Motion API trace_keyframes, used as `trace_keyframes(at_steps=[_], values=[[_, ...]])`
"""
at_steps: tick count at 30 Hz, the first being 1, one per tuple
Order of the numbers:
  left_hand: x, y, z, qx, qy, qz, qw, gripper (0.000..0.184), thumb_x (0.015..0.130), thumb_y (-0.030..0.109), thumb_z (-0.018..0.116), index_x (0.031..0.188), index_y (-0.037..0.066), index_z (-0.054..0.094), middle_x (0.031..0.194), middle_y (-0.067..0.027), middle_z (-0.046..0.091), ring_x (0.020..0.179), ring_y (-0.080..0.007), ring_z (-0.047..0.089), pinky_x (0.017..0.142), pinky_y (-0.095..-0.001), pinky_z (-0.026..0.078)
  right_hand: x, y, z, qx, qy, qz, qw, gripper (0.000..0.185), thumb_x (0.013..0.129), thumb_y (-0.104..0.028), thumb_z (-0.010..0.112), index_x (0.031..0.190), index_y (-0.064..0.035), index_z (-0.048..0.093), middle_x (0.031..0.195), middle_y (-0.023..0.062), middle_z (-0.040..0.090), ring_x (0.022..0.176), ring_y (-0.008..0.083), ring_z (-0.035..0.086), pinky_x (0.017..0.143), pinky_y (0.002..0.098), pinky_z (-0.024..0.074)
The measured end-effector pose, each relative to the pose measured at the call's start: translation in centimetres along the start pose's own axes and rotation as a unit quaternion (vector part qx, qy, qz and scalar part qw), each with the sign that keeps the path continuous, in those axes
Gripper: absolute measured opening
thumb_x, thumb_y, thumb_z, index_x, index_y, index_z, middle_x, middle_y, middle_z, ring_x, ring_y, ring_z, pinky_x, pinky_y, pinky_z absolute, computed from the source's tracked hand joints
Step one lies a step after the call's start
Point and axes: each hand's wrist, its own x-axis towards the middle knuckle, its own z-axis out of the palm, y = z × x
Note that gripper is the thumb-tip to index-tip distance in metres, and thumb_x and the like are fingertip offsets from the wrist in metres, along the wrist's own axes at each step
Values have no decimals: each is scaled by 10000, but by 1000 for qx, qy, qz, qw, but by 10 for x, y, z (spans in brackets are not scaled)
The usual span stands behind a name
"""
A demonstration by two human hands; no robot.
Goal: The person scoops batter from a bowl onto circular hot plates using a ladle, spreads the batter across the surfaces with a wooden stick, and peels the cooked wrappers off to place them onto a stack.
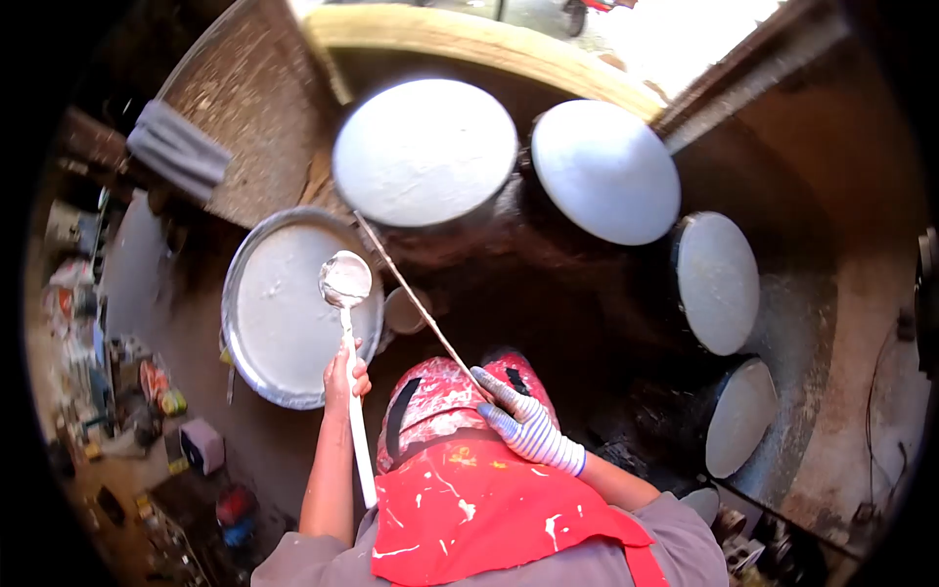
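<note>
My left hand [344, 377] is bare and closed around the long white handle of a ladle [345, 281]. The ladle's bowl is coated with white and hangs over a wide round metal basin [232, 318] that holds a pale, milky liquid. On my right hand [533, 430] is a striped work glove with stained fingertips. It grips the end of a thin stick [416, 298] above my knees. The far tip of the stick reaches the edge of a large round white surface [425, 152].
More round white tops curve around to the right: one at the back [606, 171], one at the side [717, 284] and one nearer me [740, 418]. A folded grey cloth [178, 150] lies at the upper left. Mixed clutter [137, 391] covers the far left. My red apron [489, 519] is splashed white.
</note>
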Motion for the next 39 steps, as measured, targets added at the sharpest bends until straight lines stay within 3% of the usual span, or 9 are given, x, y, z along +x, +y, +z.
trace_keyframes(at_steps=[4, 7, 11, 18, 23, 25, 26, 31, 39], values=[[26, -11, 155, 76, -190, -65, 977, 366, 899, 257, 397, 1164, 8, 432, 543, -31, 395, 306, -101, 301, 296, -217, 277, -40, 23, -74, 113, 275, 19, 955, 458, 866, -135, 521, 1286, -20, 376, 1201, 114, 521, 1066, 163, 517, 876, 240, 395], [52, -42, 277, 79, -321, -93, 939, 364, 884, 237, 396, 1157, 3, 447, 562, -39, 404, 344, -101, 322, 329, -222, 291, -69, 24, -134, -173, 412, -53, 893, 423, 847, -161, 537, 1238, -27, 443, 1160, 176, 532, 1008, 268, 566, 825, 276, 443], [75, -82, 404, 114, -383, -60, 915, 229, 868, 226, 496, 993, 36, 524, 593, -25, 440, 411, -92, 406, 378, -198, 348, -68, 39, -189, -386, 455, -2, 802, 483, 817, -232, 541, 1281, -180, 416, 756, 142, 538, 583, 325, 550, 518, 411, 446], [126, -120, 488, 236, -390, 28, 889, 222, 851, 159, 515, 1005, 5, 559, 576, 7, 441, 406, -71, 395, 377, -201, 352, -16, 118, -233, -384, 482, 147, 774, 462, 842, -317, 493, 1290, -301, 384, 722, 143, 510, 494, 330, 514, 470, 452, 417], [145, -118, 490, 393, -384, 130, 825, 321, 817, 144, 559, 1111, 20, 529, 570, 6, 460, 412, -64, 415, 370, -217, 352, 28, 111, -213, -343, 510, 177, 768, 470, 840, -314, 497, 1294, -299, 376, 752, 155, 520, 546, 347, 527, 504, 459, 425], [149, -101, 495, 525, -365, 251, 726, 374, 777, 178, 583, 1130, 65, 528, 612, -51, 541, 473, -134, 523, 435, -285, 422, 48, 125, -211, -329, 534, 187, 756, 460, 840, -292, 505, 1286, -293, 392, 762, 159, 534, 571, 348, 538, 518, 452, 433], [157, -97, 495, 533, -347, 472, 611, 371, 765, 209, 582, 1121, 117, 529, 688, -105, 591, 572, -241, 592, 506, -358, 459, 53, 124, -203, -317, 553, 170, 752, 458, 838, -273, 513, 1281, -288, 400, 770, 162, 543, 587, 349, 545, 531, 447, 438], [168, -57, 507, 623, -398, 499, 452, 363, 775, 216, 566, 1120, 147, 480, 805, -113, 613, 678, -307, 597, 558, -399, 469, 76, 111, -147, -136, 656, 53, 741, 412, 838, -171, 545, 1243, -178, 470, 974, 168, 592, 761, 310, 598, 675, 347, 474], [185, -32, 513, 535, -424, 546, 486, 276, 783, 179, 525, 1055, 179, 474, 764, -64, 606, 634, -278, 594, 520, -388, 459, 142, 108, -148, -26, 717, 15, 697, 382, 873, -137, 502, 1228, -7, 446, 1238, 139, 485, 1137, 227, 472, 935, 262, 359]])
